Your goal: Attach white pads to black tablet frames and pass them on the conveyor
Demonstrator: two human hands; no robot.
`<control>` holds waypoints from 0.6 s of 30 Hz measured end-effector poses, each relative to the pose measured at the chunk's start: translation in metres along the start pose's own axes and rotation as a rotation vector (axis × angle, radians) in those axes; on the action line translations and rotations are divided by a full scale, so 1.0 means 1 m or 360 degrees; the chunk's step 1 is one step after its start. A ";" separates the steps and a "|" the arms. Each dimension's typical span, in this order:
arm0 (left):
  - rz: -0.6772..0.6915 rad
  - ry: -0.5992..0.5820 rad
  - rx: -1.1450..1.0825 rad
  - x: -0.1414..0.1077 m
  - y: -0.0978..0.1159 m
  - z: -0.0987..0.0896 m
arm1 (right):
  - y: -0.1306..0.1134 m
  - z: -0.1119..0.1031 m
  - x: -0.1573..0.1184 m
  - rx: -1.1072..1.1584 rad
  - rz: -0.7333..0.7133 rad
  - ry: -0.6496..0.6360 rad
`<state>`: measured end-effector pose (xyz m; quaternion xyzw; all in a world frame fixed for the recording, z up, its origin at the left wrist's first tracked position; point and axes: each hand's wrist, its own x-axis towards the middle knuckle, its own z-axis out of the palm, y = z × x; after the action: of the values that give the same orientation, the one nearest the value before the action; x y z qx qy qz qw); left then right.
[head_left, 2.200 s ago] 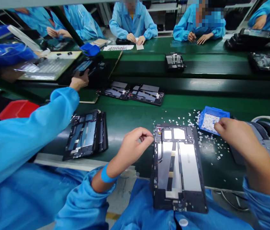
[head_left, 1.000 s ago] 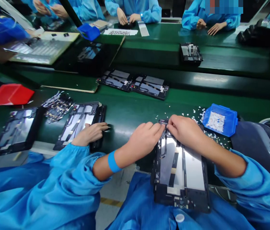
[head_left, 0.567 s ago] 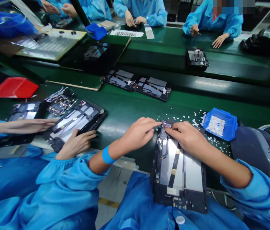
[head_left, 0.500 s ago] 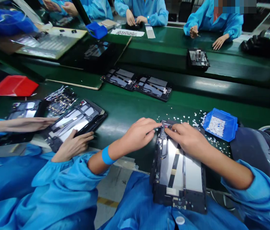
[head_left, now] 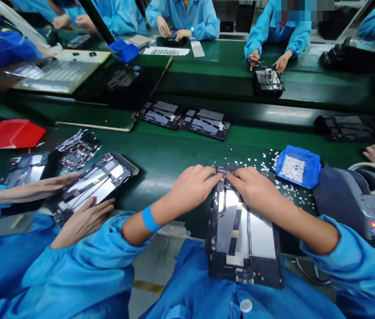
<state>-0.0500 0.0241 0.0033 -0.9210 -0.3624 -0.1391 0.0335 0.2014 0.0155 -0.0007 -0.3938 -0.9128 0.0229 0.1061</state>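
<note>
An opened tablet-like device with silvery panels and a black frame leans at the table's front edge, its lower end by my lap. My left hand, below a blue wristband, has its fingertips pressed at the device's top left corner. Beside it my right hand has bent fingers on the top edge, thumb and finger close together. Whatever small part lies between the fingertips of either hand is too small to make out.
White bits lie around a blue tray, near a tape dispenser. Two devices rest mid-table. At left, a co-worker's hands hold another device near a pile of small parts and a red bin.
My left hand's fingers have come in closer to my right hand at the device's top. The view has shifted slightly right. Across the table, a person's hands have moved onto a device.
</note>
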 end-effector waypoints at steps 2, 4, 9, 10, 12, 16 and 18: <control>0.0039 -0.0048 0.0031 0.003 -0.001 -0.003 | 0.000 -0.002 0.000 0.0092 0.0019 0.0026; 0.0054 -0.0066 -0.0059 0.006 -0.004 -0.007 | 0.002 -0.007 -0.010 0.0250 0.0058 0.0198; -0.0383 -0.0138 -0.0545 0.024 -0.011 -0.016 | -0.002 -0.024 -0.076 0.0457 0.0290 0.0600; -0.0517 -0.0233 -0.0648 0.031 -0.011 -0.018 | -0.005 -0.027 -0.090 0.0473 0.0318 0.0604; -0.0698 -0.0467 -0.0821 0.047 -0.013 -0.020 | -0.012 -0.030 -0.114 0.0510 0.0356 0.0606; -0.0769 -0.0703 -0.0843 0.076 -0.015 -0.017 | -0.022 -0.033 -0.152 0.0572 0.0468 0.0649; -0.0743 -0.0719 -0.0780 0.082 -0.013 -0.014 | -0.025 -0.033 -0.173 0.0587 0.0571 0.0693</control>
<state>-0.0049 0.0855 0.0394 -0.8021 -0.5161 -0.0194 -0.2998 0.3062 -0.1286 0.0046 -0.5180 -0.7653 0.1213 0.3623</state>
